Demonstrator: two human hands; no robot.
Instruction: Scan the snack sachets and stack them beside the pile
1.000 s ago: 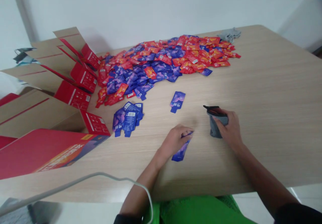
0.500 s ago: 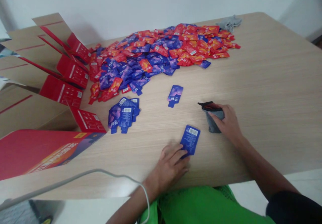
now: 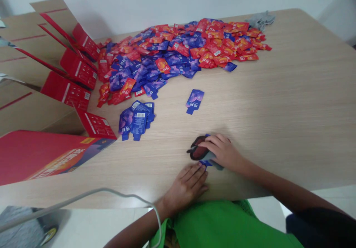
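Observation:
My right hand [image 3: 226,153] grips a small grey fabric pouch [image 3: 199,152] with a dark rim and a reddish inside, its mouth gaping to the left. The pouch lies over a blue sachet [image 3: 206,163], which is mostly covered; only bits of its edges show. My left hand [image 3: 187,186] rests flat on the table, fingers stretched out, with the fingertips at the sachet's near edge. Farther back, a single blue-purple sachet [image 3: 195,101] lies by itself. To the left is a small overlapping pile of blue sachets [image 3: 138,121].
A long heap of red and blue sachets [image 3: 167,56] spreads along the wall side. Open red cardboard boxes [image 3: 96,123] stand at the left. A grey cloth [image 3: 261,19] lies at the back right. A pale cable [image 3: 111,191] crosses the near left, over my left forearm.
My right hand has brought the pouch leftward and down onto the blue sachet, and the pouch has tipped over from upright. My left hand stays at the sachet's near edge.

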